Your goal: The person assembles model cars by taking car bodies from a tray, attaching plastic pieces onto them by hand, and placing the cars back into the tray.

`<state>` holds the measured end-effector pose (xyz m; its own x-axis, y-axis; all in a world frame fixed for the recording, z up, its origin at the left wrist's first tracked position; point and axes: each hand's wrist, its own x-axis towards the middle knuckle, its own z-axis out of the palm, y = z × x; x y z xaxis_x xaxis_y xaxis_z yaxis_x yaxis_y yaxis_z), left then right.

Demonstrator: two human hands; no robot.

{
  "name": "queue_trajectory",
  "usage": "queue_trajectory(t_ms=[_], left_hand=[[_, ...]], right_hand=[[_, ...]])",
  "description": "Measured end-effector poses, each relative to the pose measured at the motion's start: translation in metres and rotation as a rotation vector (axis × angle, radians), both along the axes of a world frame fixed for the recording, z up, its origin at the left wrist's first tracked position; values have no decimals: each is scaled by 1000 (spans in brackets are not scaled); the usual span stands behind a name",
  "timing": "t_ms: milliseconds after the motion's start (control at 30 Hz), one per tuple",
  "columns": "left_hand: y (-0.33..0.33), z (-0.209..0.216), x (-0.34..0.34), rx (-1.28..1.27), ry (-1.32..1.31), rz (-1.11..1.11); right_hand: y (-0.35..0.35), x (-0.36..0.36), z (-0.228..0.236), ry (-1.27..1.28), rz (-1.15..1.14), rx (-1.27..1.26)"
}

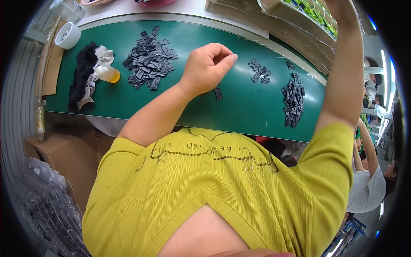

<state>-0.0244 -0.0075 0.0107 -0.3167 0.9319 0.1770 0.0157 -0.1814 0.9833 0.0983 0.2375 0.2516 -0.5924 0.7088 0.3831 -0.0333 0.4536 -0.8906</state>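
Head view, only one.

Left hand (209, 67): over the mid-table, fingers curled in, thumb tip close to the index finger. Can't tell if the tips meet or pinch anything; no part visible in them. Nearest piece is a lone dark grey part (218, 94) on the green table (248, 113), just below the hand in view.

Right hand (341, 7): arm stretched up at the right, hand at the top edge and partly cut off, by the carton (295, 32) with bright green items (314, 16) inside. Finger state and any grip: can't tell.

Grey parts sit in separate lots on the table. Big heap (150, 62) left of the left hand, pieces overlapping at all angles. Small cluster (259, 71) right of that hand. Longer pile (293, 103) near the table's right end, stray piece (290, 65) just above it.

Left end of table: black cloth (82, 70) with a whitish cloth (102, 55) along it, bottle (107, 74) of yellow-orange liquid tilted against the cloth. White cup (67, 35) beyond, at the corner.

Below left: brown box (64, 156). Far right: a co-worker in a white top (366, 192).
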Motion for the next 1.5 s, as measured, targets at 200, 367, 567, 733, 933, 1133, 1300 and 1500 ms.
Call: queue_trajectory(t_ms=[200, 367, 567, 733, 933, 1133, 1300, 1500], left_hand=[[-14, 20, 6, -199, -841, -641], [-23, 16, 34, -604, -423, -714], [-46, 5, 68, 213, 997, -391], [-45, -8, 73, 152, 1287, -339], [-50, -3, 73, 222, 1179, -334], [-14, 12, 79, 248, 1023, -265], [7, 12, 96, 118, 1140, -540], [-1, 20, 87, -211, 1230, -329]], right_hand=[[-135, 106, -97, -570, 317, 673], [-174, 153, -173, -571, 222, 583], [-118, 174, -237, -476, -136, 107], [-113, 166, -258, -619, -195, 657], [-113, 170, -263, -569, -196, 750], [-116, 168, -265, -529, -173, 917], [-113, 171, -268, -590, -187, 946], [-119, 174, -268, -589, -276, 879]])
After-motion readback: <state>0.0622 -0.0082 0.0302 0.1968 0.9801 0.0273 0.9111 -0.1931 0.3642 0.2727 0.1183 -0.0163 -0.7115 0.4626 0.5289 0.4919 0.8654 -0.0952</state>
